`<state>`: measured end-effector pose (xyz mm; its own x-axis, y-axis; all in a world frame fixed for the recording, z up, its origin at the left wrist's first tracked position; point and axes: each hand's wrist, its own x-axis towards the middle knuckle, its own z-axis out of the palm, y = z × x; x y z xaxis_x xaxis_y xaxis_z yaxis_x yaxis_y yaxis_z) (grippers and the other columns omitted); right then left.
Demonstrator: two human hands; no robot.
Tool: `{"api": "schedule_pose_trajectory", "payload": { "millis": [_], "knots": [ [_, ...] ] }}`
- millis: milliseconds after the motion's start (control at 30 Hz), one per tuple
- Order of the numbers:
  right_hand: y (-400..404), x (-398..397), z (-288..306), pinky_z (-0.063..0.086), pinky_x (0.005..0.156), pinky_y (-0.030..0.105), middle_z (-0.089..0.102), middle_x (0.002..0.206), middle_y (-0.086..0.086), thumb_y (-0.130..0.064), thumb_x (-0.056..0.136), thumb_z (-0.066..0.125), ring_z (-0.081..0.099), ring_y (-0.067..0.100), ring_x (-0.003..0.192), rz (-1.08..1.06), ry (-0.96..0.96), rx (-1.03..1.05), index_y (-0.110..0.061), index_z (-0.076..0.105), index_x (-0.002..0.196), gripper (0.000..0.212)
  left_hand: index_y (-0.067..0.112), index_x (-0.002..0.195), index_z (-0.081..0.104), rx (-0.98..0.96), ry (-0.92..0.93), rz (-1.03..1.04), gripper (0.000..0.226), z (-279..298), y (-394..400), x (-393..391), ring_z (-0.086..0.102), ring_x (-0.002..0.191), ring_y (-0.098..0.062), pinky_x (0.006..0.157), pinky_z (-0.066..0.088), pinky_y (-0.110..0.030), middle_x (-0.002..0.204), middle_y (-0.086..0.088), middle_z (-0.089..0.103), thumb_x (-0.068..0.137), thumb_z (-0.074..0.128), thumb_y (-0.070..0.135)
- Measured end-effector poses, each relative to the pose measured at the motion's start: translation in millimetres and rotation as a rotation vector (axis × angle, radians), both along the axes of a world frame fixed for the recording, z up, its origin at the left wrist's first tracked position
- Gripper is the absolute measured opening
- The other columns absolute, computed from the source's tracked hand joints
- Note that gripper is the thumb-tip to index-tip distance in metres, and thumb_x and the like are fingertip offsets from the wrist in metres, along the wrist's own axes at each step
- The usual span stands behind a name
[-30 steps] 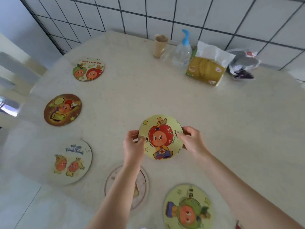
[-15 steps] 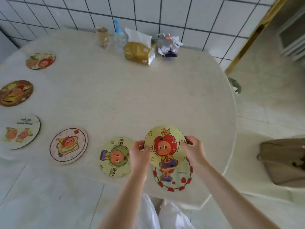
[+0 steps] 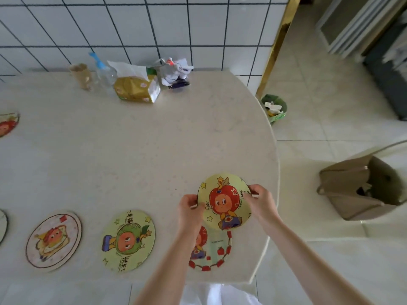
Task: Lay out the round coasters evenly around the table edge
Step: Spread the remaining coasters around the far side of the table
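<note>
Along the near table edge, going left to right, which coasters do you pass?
Toast coaster → green coaster → red-bordered coaster, partly under the left hand. The yellow coaster is held in both hands, right hand on its far side, not yet set down.
</note>
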<state>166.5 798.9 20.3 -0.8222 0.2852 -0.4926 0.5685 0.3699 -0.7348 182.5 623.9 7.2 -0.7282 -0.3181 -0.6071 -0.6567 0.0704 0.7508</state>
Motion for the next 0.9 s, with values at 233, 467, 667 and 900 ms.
{"api": "schedule_pose_trajectory", "payload": {
  "millis": [233, 467, 667, 900],
  "knots": [
    [26, -61, -4, 0.048, 0.062, 0.028, 0.064, 0.104, 0.002, -0.014, 0.092, 0.051, 0.061, 0.017, 0.076, 0.032, 0.008, 0.076, -0.015, 0.064, 0.106, 0.019, 0.025, 0.085, 0.058, -0.037, 0.013, -0.038, 0.019, -4, 21, -55, 0.066, 0.095, -0.021, 0.085, 0.058, -0.045, 0.099, 0.0, 0.067, 0.085, 0.06, 0.005],
    [44, -132, -21, 0.04, 0.077, 0.025, 0.053, 0.127, 0.009, -0.015, 0.093, 0.051, 0.052, 0.016, 0.09, 0.266, 0.03, 0.181, -0.008, 0.059, 0.124, 0.032, 0.02, 0.091, 0.058, -0.063, -0.03, 0.049, 0.016, -13, 47, -80, 0.065, 0.096, -0.021, 0.085, 0.058, -0.045, 0.098, 0.001, 0.065, 0.083, 0.064, 0.007],
    [53, -178, -35, 0.04, 0.075, 0.022, 0.058, 0.122, 0.008, -0.016, 0.091, 0.054, 0.053, 0.014, 0.091, 0.494, 0.028, 0.232, -0.008, 0.063, 0.118, 0.029, 0.015, 0.094, 0.06, 0.013, -0.126, 0.211, 0.013, -21, 76, -84, 0.068, 0.092, -0.025, 0.086, 0.058, -0.044, 0.102, -0.006, 0.066, 0.084, 0.065, 0.008],
    [56, -192, -35, 0.048, 0.069, 0.035, 0.071, 0.091, 0.014, -0.015, 0.086, 0.056, 0.063, 0.03, 0.089, 0.536, -0.017, 0.251, -0.002, 0.069, 0.091, 0.019, 0.017, 0.096, 0.064, -0.041, -0.166, 0.315, 0.012, -25, 85, -85, 0.061, 0.095, -0.018, 0.091, 0.051, -0.038, 0.107, -0.005, 0.064, 0.084, 0.065, 0.017]
  ]
}}
